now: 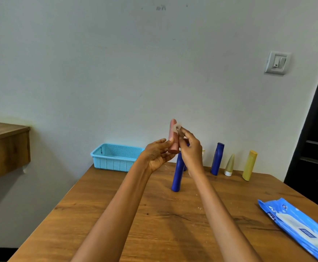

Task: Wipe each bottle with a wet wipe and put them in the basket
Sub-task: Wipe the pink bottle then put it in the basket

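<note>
The left hand (157,155) grips the pink bottle (173,136) upright above the table (135,214), fingers curled round its lower part. The right hand (190,150) pinches a wipe (177,128) against the bottle's upper side. The basket (114,156) sits left of the bottle; blue bottles (177,174) stand below and right of it.

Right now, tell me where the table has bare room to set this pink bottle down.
Bare wood runs from the basket and near blue bottle to the near edge, left of the wipes pack. The far right is crowded: blue bottle, beige tube, yellow bottle.
</note>
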